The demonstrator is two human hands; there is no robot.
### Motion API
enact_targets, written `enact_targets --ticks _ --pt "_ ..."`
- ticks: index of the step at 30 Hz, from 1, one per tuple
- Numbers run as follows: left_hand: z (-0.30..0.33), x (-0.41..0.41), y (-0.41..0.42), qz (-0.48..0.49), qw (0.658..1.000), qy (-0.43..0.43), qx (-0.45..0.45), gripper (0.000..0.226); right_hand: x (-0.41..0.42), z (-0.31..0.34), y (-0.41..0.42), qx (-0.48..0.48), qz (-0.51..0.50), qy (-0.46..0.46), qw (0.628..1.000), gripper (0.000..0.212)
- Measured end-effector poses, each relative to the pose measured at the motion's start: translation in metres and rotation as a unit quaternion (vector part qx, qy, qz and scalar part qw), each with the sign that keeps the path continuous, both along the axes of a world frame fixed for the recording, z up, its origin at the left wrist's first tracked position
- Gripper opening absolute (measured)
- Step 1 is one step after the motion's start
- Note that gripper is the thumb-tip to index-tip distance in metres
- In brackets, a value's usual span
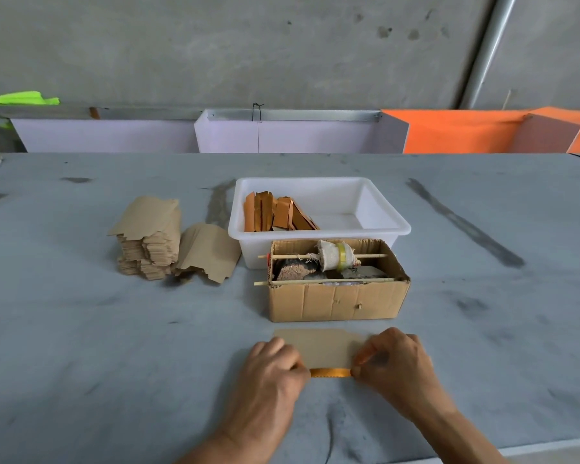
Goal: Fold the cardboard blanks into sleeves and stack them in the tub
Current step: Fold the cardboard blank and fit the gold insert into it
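L hand (pixel 275 363): my forearm comes in from bottom edge, knuckles up, fingers curled, pinching near-left edge of the blank (pixel 322 346).
R hand (pixel 395 366): mirrors it from the right, thumb & fingertips pinched on the blank's orange flap (pixel 330 372).
Blank: flat on table (pixel 114 363), just in front of cardboard box (pixel 335 299); near edge turned up, orange side showing.
Tub (pixel 382 226): behind box, orange sleeves (pixel 275 212) leaning at its left end.
Blank stack (pixel 151 242): left of tub.
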State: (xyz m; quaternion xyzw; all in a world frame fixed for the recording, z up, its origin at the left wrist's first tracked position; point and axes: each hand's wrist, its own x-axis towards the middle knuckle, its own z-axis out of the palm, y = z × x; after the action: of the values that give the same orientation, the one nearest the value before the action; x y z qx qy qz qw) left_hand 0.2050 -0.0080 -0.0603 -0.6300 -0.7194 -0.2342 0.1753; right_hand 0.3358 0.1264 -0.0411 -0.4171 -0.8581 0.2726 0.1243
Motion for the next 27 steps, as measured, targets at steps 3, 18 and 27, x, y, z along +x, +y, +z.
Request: enact_targets --ticks 3,18,27 --pt "0.002 0.002 -0.001 -0.004 0.999 0.037 -0.031 0.027 -0.001 -0.008 -0.015 0.17 0.023 0.089 0.981 0.026" --pt "0.004 -0.015 -0.012 0.06 0.982 -0.139 -0.109 0.015 0.008 -0.011 -0.02 0.192 0.05 0.004 0.98 0.014" --pt "0.006 -0.027 0.031 0.173 0.943 -0.238 -0.155 0.046 -0.022 -0.001 0.007 0.098 0.102 -0.094 0.986 0.033"
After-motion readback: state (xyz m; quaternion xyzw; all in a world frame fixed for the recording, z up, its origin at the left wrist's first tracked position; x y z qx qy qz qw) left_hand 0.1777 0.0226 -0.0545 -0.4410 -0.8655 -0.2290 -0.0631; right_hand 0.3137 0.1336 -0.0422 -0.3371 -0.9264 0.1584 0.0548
